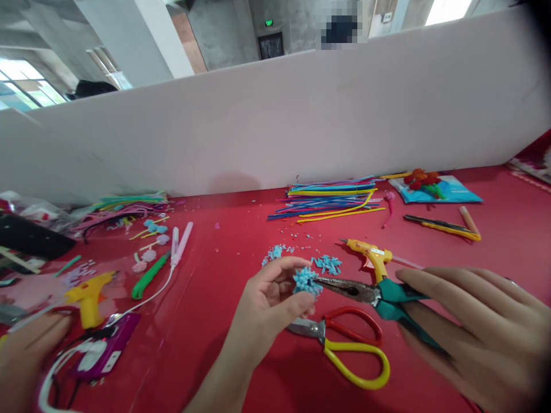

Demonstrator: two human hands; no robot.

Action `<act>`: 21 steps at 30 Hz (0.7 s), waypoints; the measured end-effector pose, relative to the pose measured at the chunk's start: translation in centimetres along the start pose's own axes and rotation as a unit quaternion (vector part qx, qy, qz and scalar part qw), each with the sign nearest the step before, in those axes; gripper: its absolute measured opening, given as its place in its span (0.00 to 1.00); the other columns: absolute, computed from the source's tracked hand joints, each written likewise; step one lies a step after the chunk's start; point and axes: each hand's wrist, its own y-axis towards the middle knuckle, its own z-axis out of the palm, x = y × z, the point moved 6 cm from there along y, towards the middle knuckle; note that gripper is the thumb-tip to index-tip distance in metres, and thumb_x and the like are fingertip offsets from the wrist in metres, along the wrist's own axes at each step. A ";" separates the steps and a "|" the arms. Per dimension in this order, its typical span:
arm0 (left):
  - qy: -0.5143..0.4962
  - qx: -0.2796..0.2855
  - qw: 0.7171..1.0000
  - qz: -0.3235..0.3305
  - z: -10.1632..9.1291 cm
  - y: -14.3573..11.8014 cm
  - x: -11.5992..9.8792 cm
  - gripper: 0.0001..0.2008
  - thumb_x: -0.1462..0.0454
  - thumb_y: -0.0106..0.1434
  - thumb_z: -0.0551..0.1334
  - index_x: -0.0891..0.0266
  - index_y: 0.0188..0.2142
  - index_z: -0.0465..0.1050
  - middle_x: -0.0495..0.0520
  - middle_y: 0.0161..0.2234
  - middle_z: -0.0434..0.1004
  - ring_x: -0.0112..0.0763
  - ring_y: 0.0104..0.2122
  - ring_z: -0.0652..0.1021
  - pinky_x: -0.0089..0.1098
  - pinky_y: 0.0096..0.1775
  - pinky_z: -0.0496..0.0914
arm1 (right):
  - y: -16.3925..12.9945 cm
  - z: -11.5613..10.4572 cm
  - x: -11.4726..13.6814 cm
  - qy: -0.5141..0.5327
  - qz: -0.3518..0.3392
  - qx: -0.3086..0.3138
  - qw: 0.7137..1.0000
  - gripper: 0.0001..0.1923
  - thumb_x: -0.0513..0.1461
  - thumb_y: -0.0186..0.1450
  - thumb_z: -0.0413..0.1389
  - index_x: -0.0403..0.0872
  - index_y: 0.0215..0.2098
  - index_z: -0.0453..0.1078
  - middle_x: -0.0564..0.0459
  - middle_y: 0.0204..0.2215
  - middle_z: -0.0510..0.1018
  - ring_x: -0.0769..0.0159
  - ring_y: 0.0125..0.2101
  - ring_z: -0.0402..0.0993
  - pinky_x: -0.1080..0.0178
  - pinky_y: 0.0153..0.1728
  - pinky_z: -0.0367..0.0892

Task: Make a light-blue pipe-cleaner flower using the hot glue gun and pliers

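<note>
Between the thumb and fingers of my left hand (269, 310) is a light blue spiky flower ball (306, 282). My right hand (477, 327) is wrapped round the green handles of long-nose pliers (365, 291), whose tips meet the ball's right side; I cannot make out what they grip. Under my hands lie scissors (321, 330) with one red and one yellow handle. Small light blue cut pieces (328, 264) form a pile just behind the ball, and another blue heap (275, 252) sits behind my left hand.
A yellow glue gun (370, 252) lies behind the pliers. Pipe cleaners (331, 198) lie along the white partition (275, 126). To the right are tweezers (443, 226) and a red flower (424, 179). At left are another person's hand (38, 344), a second glue gun (90, 295) and a purple power strip (112, 347).
</note>
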 end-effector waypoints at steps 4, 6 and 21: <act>-0.013 -0.025 0.999 0.017 -0.1 0.0 -0.3 0.18 0.64 0.56 0.67 0.61 0.46 0.72 0.49 0.26 0.75 0.27 0.24 0.77 0.27 0.29 0.72 | 0.3 0.4 -0.2 0.002 0.020 0.025 0.999 0.09 0.36 0.63 0.53 0.50 0.29 0.75 0.51 0.44 0.77 0.53 0.40 0.74 0.49 0.42 0.69; -0.018 -0.032 0.999 0.029 -0.1 0.1 -0.4 0.18 0.64 0.56 0.67 0.60 0.46 0.70 0.48 0.27 0.75 0.28 0.23 0.77 0.28 0.29 0.73 | 0.1 0.4 -0.3 0.012 0.027 0.012 0.999 0.09 0.37 0.63 0.53 0.50 0.29 0.75 0.50 0.44 0.77 0.51 0.41 0.74 0.50 0.42 0.69; 0.071 -0.050 0.995 0.059 0.0 -0.5 -0.9 0.12 0.64 0.58 0.64 0.56 0.42 0.80 0.51 0.35 0.79 0.27 0.29 0.77 0.25 0.33 0.75 | 0.2 0.3 0.0 0.039 -0.011 0.013 0.999 0.09 0.33 0.65 0.51 0.48 0.32 0.71 0.52 0.36 0.77 0.58 0.40 0.72 0.56 0.43 0.66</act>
